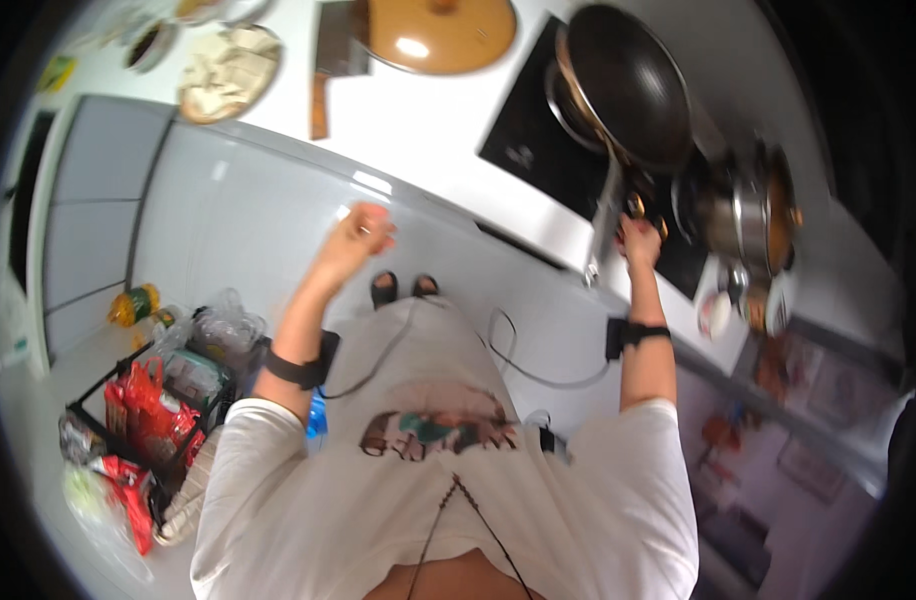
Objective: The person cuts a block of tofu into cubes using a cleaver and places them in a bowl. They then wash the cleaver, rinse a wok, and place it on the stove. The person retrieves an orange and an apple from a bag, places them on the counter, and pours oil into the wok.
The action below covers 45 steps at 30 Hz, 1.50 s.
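Observation:
My right hand (pixel 639 240) is at the gas hob's (pixel 529 112) front control area, its fingertips touching or close to a knob; blur hides which. Just left of it runs the handle of a dark wok (pixel 626 86), which sits tilted on the hob. My left hand (pixel 364 229) hangs in the air in front of the counter edge, fingers curled, with no clear object in it. A cleaver (pixel 342 45) with a wooden handle lies on the white counter (pixel 428 124), beside an amber glass lid (pixel 443 34).
A plate of pale sliced food (pixel 229 71) and a small bowl (pixel 150 46) are at the upper left. A lidded steel pot (pixel 750 214) stands at the right, near small containers (pixel 717 313). A black crate (pixel 97 409) with bags and an oil bottle (pixel 135 304) are on the floor at the left.

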Each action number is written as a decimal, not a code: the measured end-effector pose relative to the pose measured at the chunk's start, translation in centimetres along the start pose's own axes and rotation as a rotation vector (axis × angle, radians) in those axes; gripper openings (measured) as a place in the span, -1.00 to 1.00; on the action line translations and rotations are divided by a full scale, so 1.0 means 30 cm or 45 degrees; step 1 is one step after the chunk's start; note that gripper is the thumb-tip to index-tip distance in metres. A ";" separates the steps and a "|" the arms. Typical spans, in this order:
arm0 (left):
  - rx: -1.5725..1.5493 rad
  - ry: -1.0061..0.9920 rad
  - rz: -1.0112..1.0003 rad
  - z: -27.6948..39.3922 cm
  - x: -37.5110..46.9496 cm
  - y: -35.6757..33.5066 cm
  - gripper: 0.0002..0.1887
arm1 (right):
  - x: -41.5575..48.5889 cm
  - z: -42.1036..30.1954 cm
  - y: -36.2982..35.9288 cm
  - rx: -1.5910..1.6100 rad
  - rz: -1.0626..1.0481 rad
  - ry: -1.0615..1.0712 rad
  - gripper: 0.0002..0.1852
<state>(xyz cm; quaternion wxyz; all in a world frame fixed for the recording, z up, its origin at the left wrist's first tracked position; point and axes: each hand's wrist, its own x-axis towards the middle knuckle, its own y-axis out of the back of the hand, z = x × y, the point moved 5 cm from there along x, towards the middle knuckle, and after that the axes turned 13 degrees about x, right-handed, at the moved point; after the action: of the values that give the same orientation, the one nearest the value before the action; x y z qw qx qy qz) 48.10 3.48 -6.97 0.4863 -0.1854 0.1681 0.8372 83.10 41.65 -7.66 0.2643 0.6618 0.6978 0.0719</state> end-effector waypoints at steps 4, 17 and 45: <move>-0.005 0.020 0.054 -0.039 -0.020 -0.012 -0.69 | 0.132 0.030 0.010 -0.365 -0.032 0.230 -0.48; -0.014 0.142 0.265 0.018 -0.163 -0.060 -0.63 | 0.337 0.027 -0.019 -0.750 -0.116 0.535 -0.49; -0.347 0.010 0.083 -0.125 0.101 -0.564 -0.73 | 0.269 -0.077 -0.026 -1.207 -0.470 0.605 -0.61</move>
<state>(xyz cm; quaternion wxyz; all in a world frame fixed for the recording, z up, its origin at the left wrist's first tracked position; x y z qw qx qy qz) 62.09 12.02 -13.39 0.4283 -0.2473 0.0605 0.8670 81.46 49.90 -8.28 0.3766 0.3029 0.7338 0.4774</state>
